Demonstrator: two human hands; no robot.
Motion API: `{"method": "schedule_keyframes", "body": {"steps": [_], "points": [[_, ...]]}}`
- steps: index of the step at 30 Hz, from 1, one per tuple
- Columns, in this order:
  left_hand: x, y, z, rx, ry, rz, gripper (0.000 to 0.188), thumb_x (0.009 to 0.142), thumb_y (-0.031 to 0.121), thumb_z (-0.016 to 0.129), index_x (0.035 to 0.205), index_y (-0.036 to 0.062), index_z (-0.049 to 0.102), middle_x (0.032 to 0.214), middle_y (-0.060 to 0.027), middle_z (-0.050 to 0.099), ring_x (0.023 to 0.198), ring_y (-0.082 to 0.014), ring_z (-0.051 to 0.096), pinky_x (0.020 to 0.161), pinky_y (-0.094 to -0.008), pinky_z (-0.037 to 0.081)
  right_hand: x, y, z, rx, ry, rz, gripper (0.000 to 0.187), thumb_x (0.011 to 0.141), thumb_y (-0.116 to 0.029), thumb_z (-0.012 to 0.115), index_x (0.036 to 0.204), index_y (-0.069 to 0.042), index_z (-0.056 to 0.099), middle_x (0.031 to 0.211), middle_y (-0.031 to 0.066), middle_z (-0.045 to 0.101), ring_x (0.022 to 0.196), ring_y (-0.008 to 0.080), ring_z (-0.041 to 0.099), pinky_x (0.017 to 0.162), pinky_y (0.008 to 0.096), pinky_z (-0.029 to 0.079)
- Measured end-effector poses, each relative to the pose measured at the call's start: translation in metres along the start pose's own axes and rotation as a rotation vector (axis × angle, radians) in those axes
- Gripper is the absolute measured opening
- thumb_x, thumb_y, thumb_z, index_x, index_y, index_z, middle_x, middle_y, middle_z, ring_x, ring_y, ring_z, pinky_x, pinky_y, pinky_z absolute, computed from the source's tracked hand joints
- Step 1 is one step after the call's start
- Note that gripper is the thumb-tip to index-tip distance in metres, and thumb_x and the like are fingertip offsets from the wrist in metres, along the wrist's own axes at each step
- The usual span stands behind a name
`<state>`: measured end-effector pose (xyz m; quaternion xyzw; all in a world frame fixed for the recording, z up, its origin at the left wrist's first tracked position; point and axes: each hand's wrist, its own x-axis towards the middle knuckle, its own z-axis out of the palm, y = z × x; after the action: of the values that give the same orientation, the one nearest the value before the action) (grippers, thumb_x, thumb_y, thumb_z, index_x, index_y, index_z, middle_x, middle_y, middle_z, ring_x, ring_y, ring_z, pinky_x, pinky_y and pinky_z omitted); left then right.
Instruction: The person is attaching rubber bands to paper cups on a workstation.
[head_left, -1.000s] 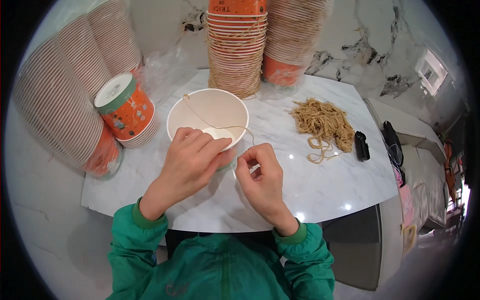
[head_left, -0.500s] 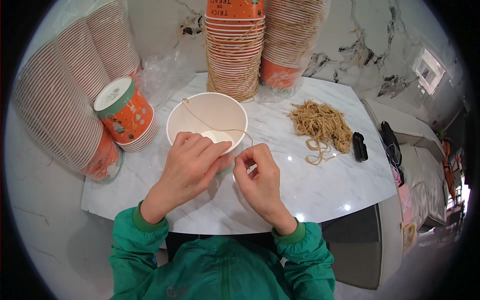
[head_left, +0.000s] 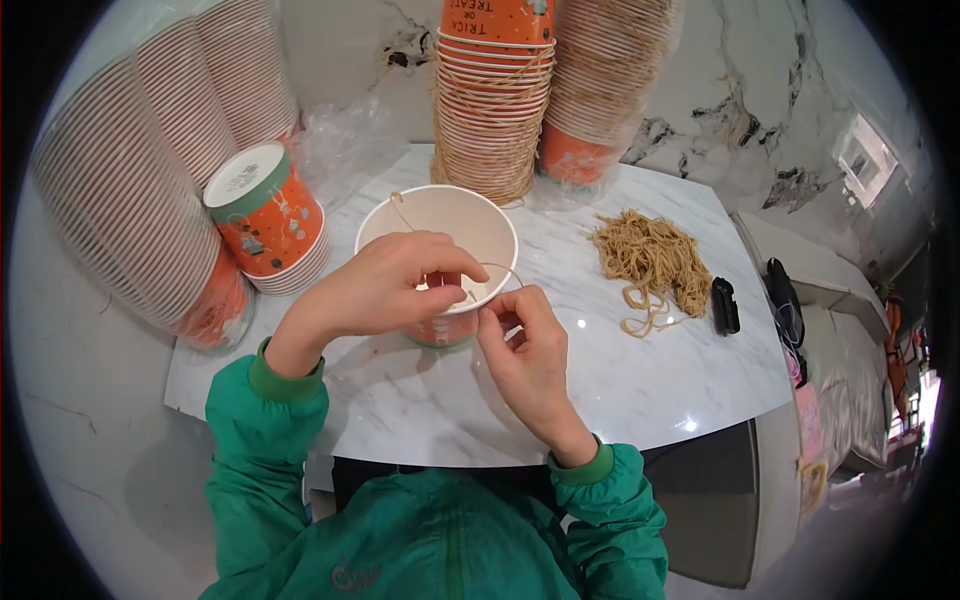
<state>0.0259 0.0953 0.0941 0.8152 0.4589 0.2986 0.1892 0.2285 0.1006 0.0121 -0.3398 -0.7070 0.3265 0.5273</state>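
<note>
A white-lined paper bucket [head_left: 470, 212] with an orange outside stands upright on the table in front of me. Thin tan cord [head_left: 500, 267] runs from its left rim, passes behind my left hand, and arcs over the right rim. My left hand [head_left: 400, 280] reaches across the near rim with fingers curved and thumb apart, above a small bit of cord inside the wall. At the outside of the right rim, my right hand [head_left: 525, 335] is closed in a pinch where the cord comes down. Its fingertips hide the cord's end.
A loose heap of tan cords [head_left: 655, 265] lies at the right, beside a small black object [head_left: 725, 306]. Tall stacks of corded buckets [head_left: 490, 120] stand at the back. Upside-down orange buckets [head_left: 270, 225] and bagged stacks [head_left: 130, 190] fill the left side of the marble-patterned table [head_left: 640, 390].
My left hand has lifted off the near rim and moved right, its fingers spreading over the bucket's inside. My right hand stays near the right rim. The view has shifted slightly.
</note>
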Motion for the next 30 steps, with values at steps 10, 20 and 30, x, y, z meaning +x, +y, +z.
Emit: {"method": "schedule_keyframes", "body": {"steps": [10,20,30], "points": [[0.013,-0.009,0.003,-0.069,-0.173,-0.014,0.016,0.088,0.012,0.07,0.099,0.0,0.071,0.089,-0.0104,0.071,0.081,-0.0248,0.068,0.072,-0.0345,0.052,0.001,-0.006,0.001,-0.006,-0.007,0.021,0.008,0.091,-0.004,0.07,0.095,-0.001,0.064,0.086,0.0077,0.062,0.064,0.0179,0.064,0.056,0.0307,0.05],[-0.041,0.057,0.017,0.515,0.433,0.021,0.008,0.082,0.001,0.069,0.087,0.0013,0.062,0.082,-0.0127,0.061,0.072,-0.0327,0.062,0.063,-0.0395,0.049,0.01,-0.012,-0.024,-0.536,-0.059,-0.433,0.014,0.075,-0.006,0.075,0.087,-0.011,0.07,0.12,0.0083,0.058,0.112,0.0345,0.047,0.09,0.0452,0.037],[-0.096,0.046,0.101,-0.258,0.709,-0.411,0.006,0.092,-0.001,0.067,0.098,-0.0019,0.067,0.081,-0.0029,0.065,0.071,-0.0097,0.06,0.067,-0.0258,0.049,-0.004,-0.021,-0.015,-0.292,-0.164,-0.458,0.017,0.07,-0.002,0.074,0.084,-0.009,0.068,0.104,0.0092,0.056,0.09,0.028,0.048,0.076,0.0379,0.04]]}}
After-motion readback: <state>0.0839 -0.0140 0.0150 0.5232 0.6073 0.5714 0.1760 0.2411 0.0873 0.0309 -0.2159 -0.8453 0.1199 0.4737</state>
